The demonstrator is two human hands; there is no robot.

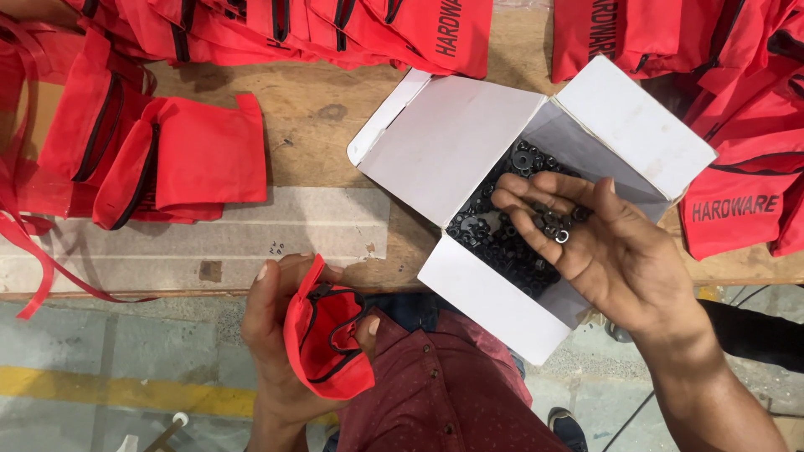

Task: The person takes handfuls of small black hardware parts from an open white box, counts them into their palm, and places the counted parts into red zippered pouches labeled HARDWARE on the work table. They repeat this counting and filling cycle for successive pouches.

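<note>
Left hand (276,335) is gripping a small red pouch (327,339), zipper open, below the surface (318,125) edge. Right hand (603,251), half-cupped over the white box (469,142), is cradling black nuts (554,224). Filling step; next calls for tipping nuts carefully into the pouch mouth.

Red zip pouches (180,159) lie heaped on the wooden bench (322,113).

Red pouch (328,341), black nuts (502,238), white box (456,142)
</note>
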